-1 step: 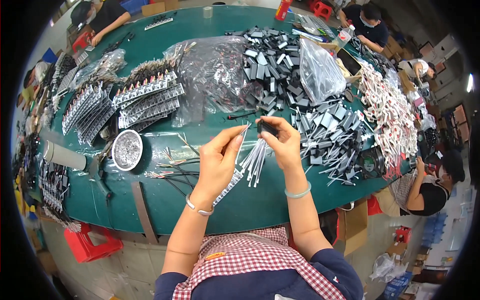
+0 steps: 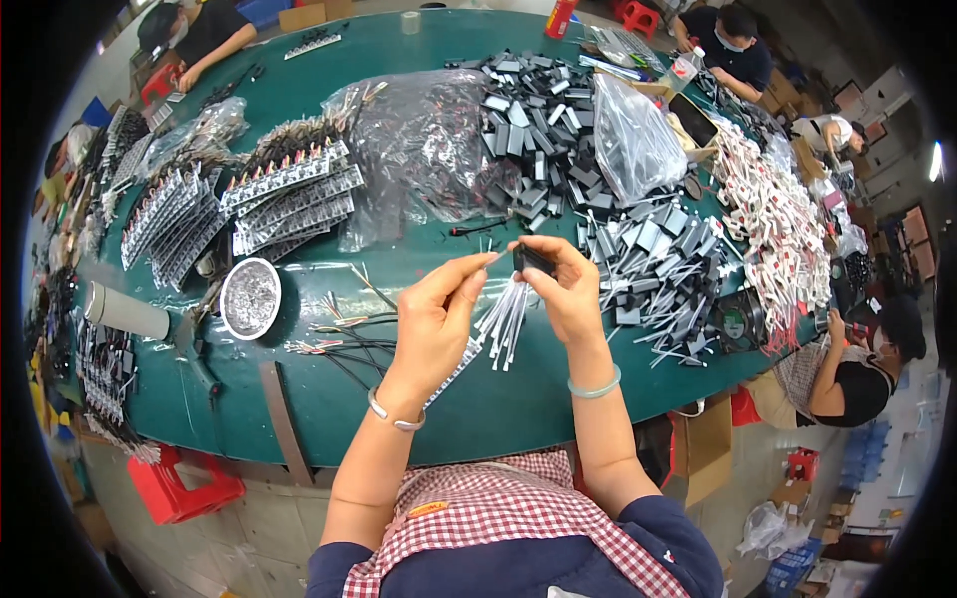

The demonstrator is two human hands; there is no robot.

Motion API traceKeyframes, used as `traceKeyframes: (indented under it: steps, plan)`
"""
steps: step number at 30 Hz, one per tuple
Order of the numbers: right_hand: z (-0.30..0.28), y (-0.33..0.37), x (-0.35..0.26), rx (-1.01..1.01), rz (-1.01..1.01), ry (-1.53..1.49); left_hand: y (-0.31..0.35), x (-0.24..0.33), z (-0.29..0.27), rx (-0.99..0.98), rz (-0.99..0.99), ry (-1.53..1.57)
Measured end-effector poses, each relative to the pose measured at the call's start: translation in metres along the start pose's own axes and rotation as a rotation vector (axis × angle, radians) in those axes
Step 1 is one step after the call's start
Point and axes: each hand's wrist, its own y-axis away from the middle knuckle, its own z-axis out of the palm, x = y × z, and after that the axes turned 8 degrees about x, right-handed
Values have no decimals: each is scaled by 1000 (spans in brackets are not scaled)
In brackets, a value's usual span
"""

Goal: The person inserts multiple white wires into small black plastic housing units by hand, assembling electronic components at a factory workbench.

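My right hand [image 2: 564,284] holds a small black plastic housing [image 2: 531,261] between thumb and fingers. Just left of it, my left hand [image 2: 437,309] is closed in a pinch at a thin white cable tie, mostly hidden by the fingers. Below and between the hands lies a fanned bundle of white cable ties [image 2: 503,324]. Partly behind my left hand is a strip of small circuit boards [image 2: 454,374], and left of it are black cables [image 2: 349,346] with bared coloured wire ends. Beyond my right hand, dark housings with white ties [image 2: 653,264] lie heaped.
Black housings [image 2: 543,130] are piled at the back beside a clear plastic bag [image 2: 419,149]. Stacked circuit-board strips [image 2: 294,204], a white bowl [image 2: 277,299] and a hot-glue gun [image 2: 194,354] lie left. White parts [image 2: 773,219] cover the far right. Co-workers sit around the green table.
The cable tie at my left fingertips has turned and shows less between the fingers. My right hand keeps the black housing in nearly the same place.
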Motion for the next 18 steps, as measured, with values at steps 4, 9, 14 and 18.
traceKeyframes:
  steps: [4,9,14,18]
  plan:
    - [-11,21,-14,-39,8,-27,6,-3,6,-105,262,-239]
    - [-20,31,-21,-113,-51,-108,14,7,11,-183,316,-322]
    - [-21,37,-25,-105,-41,-67,18,7,13,-207,262,-314]
    - [-22,37,-29,-130,-74,-23,18,6,12,-212,280,-340]
